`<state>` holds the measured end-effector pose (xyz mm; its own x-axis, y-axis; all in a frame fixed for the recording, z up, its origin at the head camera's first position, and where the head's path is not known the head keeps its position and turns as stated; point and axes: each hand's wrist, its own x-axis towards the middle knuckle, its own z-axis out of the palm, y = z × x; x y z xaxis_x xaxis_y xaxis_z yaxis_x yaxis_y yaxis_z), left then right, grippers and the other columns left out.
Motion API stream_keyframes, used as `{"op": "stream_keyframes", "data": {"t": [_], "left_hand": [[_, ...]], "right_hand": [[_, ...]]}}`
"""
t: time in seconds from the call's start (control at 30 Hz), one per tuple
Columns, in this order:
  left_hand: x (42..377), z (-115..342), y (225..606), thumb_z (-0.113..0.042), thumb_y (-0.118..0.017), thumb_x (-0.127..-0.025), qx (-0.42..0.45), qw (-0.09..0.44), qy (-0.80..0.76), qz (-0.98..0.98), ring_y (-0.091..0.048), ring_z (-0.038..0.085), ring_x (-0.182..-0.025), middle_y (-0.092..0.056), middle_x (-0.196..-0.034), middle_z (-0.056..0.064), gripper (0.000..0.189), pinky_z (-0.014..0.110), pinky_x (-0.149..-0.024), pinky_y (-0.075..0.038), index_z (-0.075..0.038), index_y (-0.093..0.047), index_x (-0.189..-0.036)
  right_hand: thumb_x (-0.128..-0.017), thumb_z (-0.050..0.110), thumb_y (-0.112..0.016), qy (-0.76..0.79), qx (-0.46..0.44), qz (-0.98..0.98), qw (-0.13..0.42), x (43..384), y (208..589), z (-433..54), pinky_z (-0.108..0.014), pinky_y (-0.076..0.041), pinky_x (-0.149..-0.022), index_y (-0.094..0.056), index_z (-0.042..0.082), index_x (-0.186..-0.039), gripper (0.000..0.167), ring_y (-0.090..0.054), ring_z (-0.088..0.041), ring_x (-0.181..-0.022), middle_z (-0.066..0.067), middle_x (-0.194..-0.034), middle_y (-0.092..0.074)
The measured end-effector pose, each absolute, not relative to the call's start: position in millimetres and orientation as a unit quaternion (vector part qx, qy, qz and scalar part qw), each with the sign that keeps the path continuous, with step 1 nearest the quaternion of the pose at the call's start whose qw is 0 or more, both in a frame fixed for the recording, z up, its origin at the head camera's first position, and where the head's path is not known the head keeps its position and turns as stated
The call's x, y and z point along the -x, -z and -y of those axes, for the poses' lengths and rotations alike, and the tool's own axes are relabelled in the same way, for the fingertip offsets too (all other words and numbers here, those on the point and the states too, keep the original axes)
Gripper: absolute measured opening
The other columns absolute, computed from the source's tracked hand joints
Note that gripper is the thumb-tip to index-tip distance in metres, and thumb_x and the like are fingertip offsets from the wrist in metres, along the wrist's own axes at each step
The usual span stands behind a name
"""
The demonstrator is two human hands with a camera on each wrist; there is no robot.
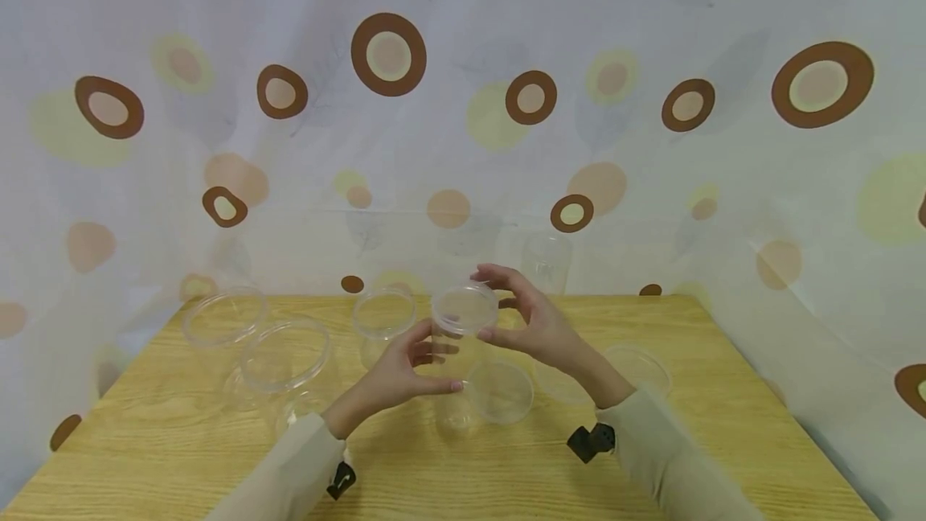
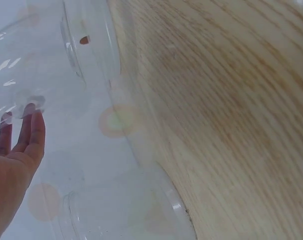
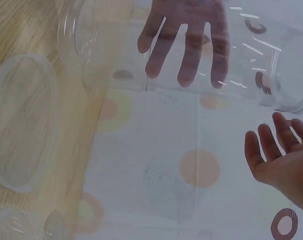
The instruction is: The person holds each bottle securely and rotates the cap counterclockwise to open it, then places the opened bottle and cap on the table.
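Note:
A tall clear plastic jar (image 1: 452, 368) stands upright near the middle in the head view, its wide round rim at the top. My left hand (image 1: 398, 372) holds its side, thumb in front and fingers behind. Those fingers show through the jar wall (image 3: 191, 55) in the right wrist view. My right hand (image 1: 538, 324) is beside the rim, its fingers spread and bent, the thumb close to the edge. In the right wrist view, the right hand's fingers (image 3: 279, 145) stand apart from the jar. Whether a lid sits on the rim I cannot tell.
More clear jars (image 1: 285, 384) stand at the left, one (image 1: 383, 324) at the back and another (image 1: 546, 264) behind my right hand. Round clear lids (image 1: 501, 392) lie right of the jar on the wooden table (image 1: 405, 473). A patterned curtain (image 1: 448, 159) surrounds it.

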<state>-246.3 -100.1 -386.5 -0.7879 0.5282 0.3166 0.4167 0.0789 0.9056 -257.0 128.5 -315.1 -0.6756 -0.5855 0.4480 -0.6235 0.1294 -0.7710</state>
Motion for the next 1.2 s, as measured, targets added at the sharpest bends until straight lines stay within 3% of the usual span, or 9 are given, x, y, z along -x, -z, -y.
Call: {"op": "stream_keyframes", "data": {"t": [0.13,0.3,0.57,0.7,0.8,1.03,1.2], "left_hand": [[246,100,388,-0.009,-0.076,-0.074,-0.316,0.04,-0.596,-0.737,-0.054,0.025,-0.114,-0.048,-0.129,0.005,0.066,0.046,-0.096,-0.042,-0.019,-0.043,-0.13],[247,99,390,-0.005,-0.074,-0.075,-0.335,0.046,-0.601,-0.724,-0.053,0.033,-0.114,-0.046,-0.129,0.012,0.066,0.052,-0.094,-0.041,-0.011,-0.042,-0.132],[247,103,389,-0.013,-0.075,-0.075,-0.35,0.069,-0.599,-0.717,-0.054,0.026,-0.114,-0.046,-0.133,0.008,0.073,0.05,-0.094,-0.042,-0.02,-0.037,-0.138],[246,103,387,-0.014,-0.075,-0.075,-0.348,0.074,-0.602,-0.716,-0.053,0.03,-0.115,-0.045,-0.133,0.013,0.075,0.048,-0.095,-0.043,-0.02,-0.036,-0.138],[245,103,387,-0.014,-0.076,-0.075,-0.344,0.072,-0.602,-0.717,-0.054,0.028,-0.115,-0.045,-0.131,0.015,0.073,0.047,-0.095,-0.043,-0.02,-0.037,-0.137],[247,103,388,-0.012,-0.075,-0.075,-0.341,0.051,-0.597,-0.725,-0.055,0.025,-0.113,-0.047,-0.13,0.009,0.068,0.045,-0.094,-0.044,-0.018,-0.041,-0.133],[247,102,387,-0.012,-0.075,-0.076,-0.34,0.055,-0.597,-0.724,-0.054,0.026,-0.115,-0.046,-0.132,0.006,0.07,0.045,-0.095,-0.043,-0.021,-0.039,-0.135]], "right_hand": [[-0.077,0.022,-0.074,-0.517,-0.361,0.775,0.055,252,315,-123,-0.046,-0.038,-0.093,-0.04,0.014,-0.131,0.064,-0.044,-0.022,-0.115,-0.01,-0.127,-0.049],[-0.077,0.027,-0.074,-0.511,-0.362,0.778,0.052,253,318,-122,-0.044,-0.038,-0.092,-0.043,0.013,-0.127,0.06,-0.047,-0.021,-0.11,-0.007,-0.122,-0.051],[-0.087,0.014,-0.063,-0.546,-0.447,0.703,-0.093,266,313,-132,-0.036,-0.039,-0.098,-0.032,0.007,-0.139,0.061,-0.044,-0.018,-0.118,-0.01,-0.139,-0.038],[-0.088,0.013,-0.061,-0.557,-0.463,0.679,-0.122,268,312,-134,-0.031,-0.04,-0.096,-0.026,0.004,-0.142,0.066,-0.041,-0.019,-0.121,-0.01,-0.142,-0.033],[-0.087,0.013,-0.063,-0.549,-0.451,0.698,-0.092,264,313,-132,-0.031,-0.04,-0.096,-0.026,0.009,-0.142,0.067,-0.04,-0.019,-0.122,-0.011,-0.143,-0.033],[-0.079,0.015,-0.071,-0.519,-0.373,0.767,0.048,250,314,-120,-0.043,-0.039,-0.093,-0.038,0.012,-0.133,0.063,-0.043,-0.021,-0.115,-0.01,-0.129,-0.047],[-0.077,0.022,-0.074,-0.509,-0.343,0.786,0.071,247,314,-115,-0.043,-0.041,-0.09,-0.042,0.009,-0.127,0.06,-0.047,-0.021,-0.108,-0.008,-0.122,-0.051]]}}
